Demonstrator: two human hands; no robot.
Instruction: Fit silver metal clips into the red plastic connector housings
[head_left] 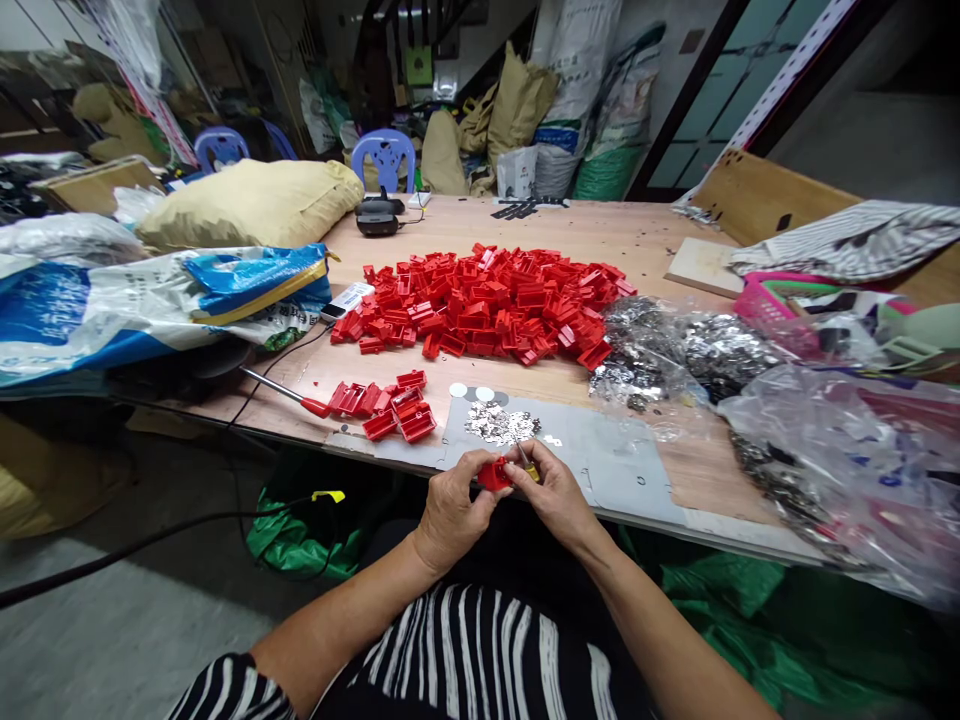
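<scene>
My left hand (454, 508) pinches a small red plastic housing (493, 475) just in front of the table edge. Closed beside it, my right hand (553, 492) has its fingertips against the same housing. A thin metal tool with a yellow part (532, 471) sticks out between the right fingers; its exact kind is too small to tell. Beyond the hands, a heap of small flat silver metal pieces (499, 424) lies on a grey mat (577, 445). To its left is a small group of red housings (390, 408), and further back rises a large pile of red housings (487, 300).
Plastic bags of metal pieces (690, 345) and a pink basket (772, 300) crowd the right side. On the left lie a blue-white sack (150, 300), a tan sack (255, 200) and a red-tipped metal rod (289, 393). A black cable (187, 525) crosses below the table.
</scene>
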